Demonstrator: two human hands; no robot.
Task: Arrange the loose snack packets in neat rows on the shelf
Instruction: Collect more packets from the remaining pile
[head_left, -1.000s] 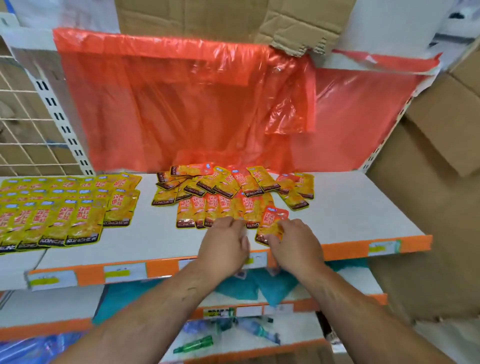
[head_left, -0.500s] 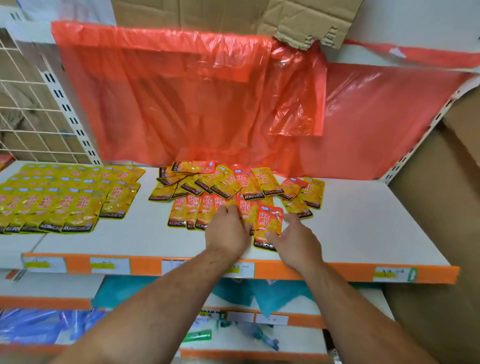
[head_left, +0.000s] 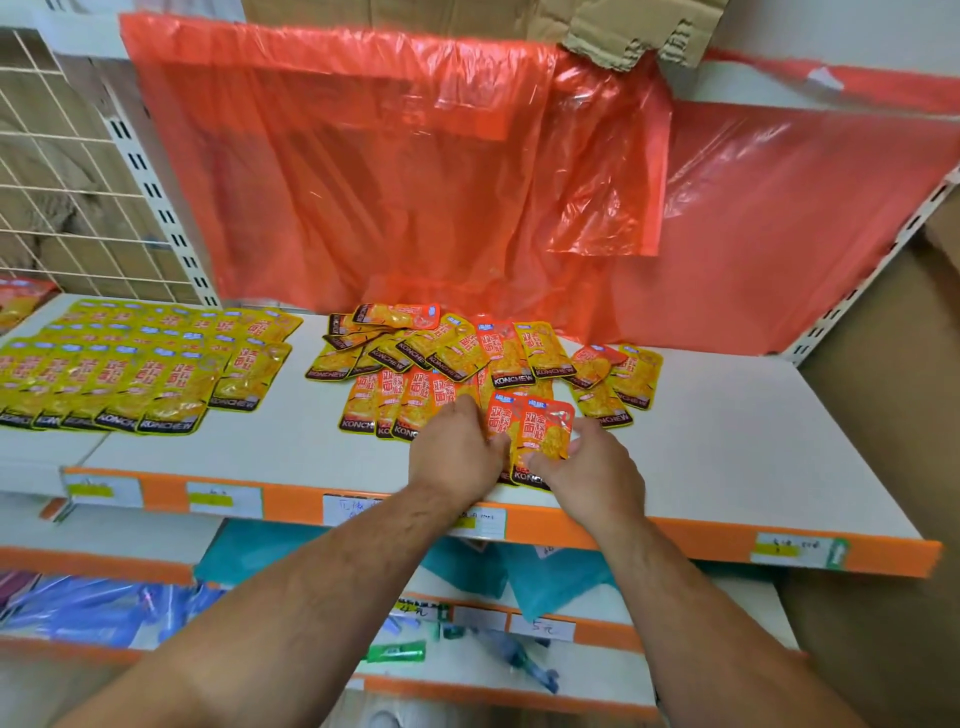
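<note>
Orange packet (head_left: 543, 436) sits on the shelf (head_left: 727, 441) just in front of the loose heap (head_left: 447, 343), long axis front-to-back, KONCHEW end away from the heap. Looks light, floppy and slick, so pinch an edge seal. Right hand (head_left: 587, 478) grip pinches its near end. Left hand (head_left: 457, 447) crowds its left edge, fingers tucked under; that grip I cannot tell.

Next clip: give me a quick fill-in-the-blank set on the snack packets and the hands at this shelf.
1. The right hand pinches a packet at the shelf's ____ edge.
2. The yellow rows lie to the ____ of the loose pile.
3. The black band on the packets reads ____.

Missing words: front; left; KONCHEW.
</note>
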